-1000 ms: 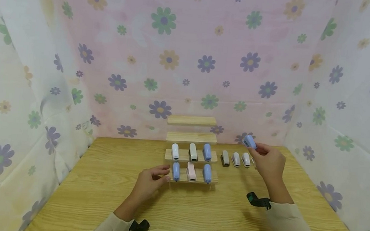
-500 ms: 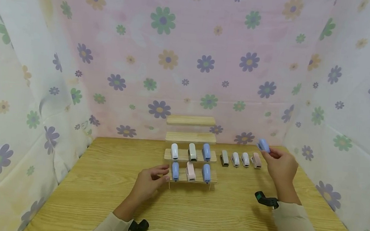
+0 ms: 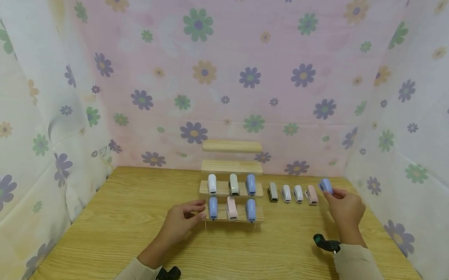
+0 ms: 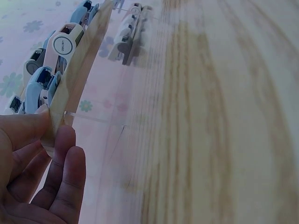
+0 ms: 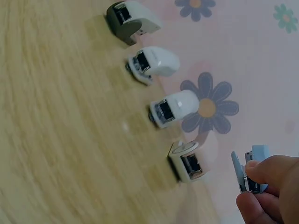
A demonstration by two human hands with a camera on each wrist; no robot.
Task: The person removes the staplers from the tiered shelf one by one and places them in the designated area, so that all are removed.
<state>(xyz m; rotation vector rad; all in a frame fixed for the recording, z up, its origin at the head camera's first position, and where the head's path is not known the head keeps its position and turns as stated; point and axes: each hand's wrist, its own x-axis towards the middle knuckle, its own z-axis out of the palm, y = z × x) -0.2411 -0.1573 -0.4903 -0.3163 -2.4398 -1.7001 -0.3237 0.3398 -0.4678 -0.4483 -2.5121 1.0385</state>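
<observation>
At the right end of a row on the table, my right hand (image 3: 346,210) pinches a blue stapler (image 3: 325,185) between thumb and fingers. In the right wrist view this stapler (image 5: 252,172) appears close beyond the pink stapler (image 5: 189,161). My left hand (image 3: 184,220) grips the left end of the lowest step of a wooden tiered stand (image 3: 241,214), thumb on one face and fingers on the other in the left wrist view. That step bears a blue stapler (image 3: 213,207) nearest the left hand, a pink one (image 3: 232,208) and another blue one (image 3: 251,209).
The second step holds a white stapler (image 3: 212,184), a grey-white one (image 3: 233,184) and a blue one (image 3: 250,184). Two bare steps (image 3: 232,147) rise behind. Right of the stand, a grey stapler (image 3: 273,191) heads the table row. Flowered cloth (image 3: 230,70) walls the table.
My right hand has carried the blue stapler rightward past the pink stapler, then slightly lower to the end of the row. My left hand stays at the stand.
</observation>
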